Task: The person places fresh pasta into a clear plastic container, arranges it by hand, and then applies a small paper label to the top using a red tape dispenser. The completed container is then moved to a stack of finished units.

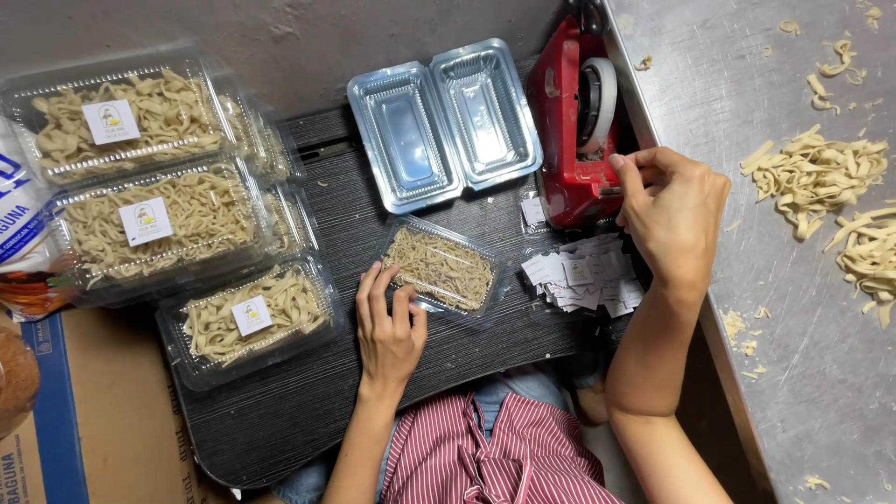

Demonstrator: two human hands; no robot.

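A small closed clear plastic box of noodles [441, 269] lies on the dark board [308, 401] in front of me. My left hand [387, 327] rests flat on the board, fingertips touching the box's near left corner. My right hand [670, 210] reaches to the red tape dispenser [567, 149], fingers pinched at its front edge by the tape roll. Whether tape is between the fingers is hidden. A heap of small white labels [583, 275] sits between box and dispenser.
An open empty clear box [443, 121] lies at the back. Three labelled, filled noodle boxes [149, 219] are stacked at left, beside a cardboard carton [84, 420]. Loose noodles [821, 173] lie on the steel table [747, 84] at right.
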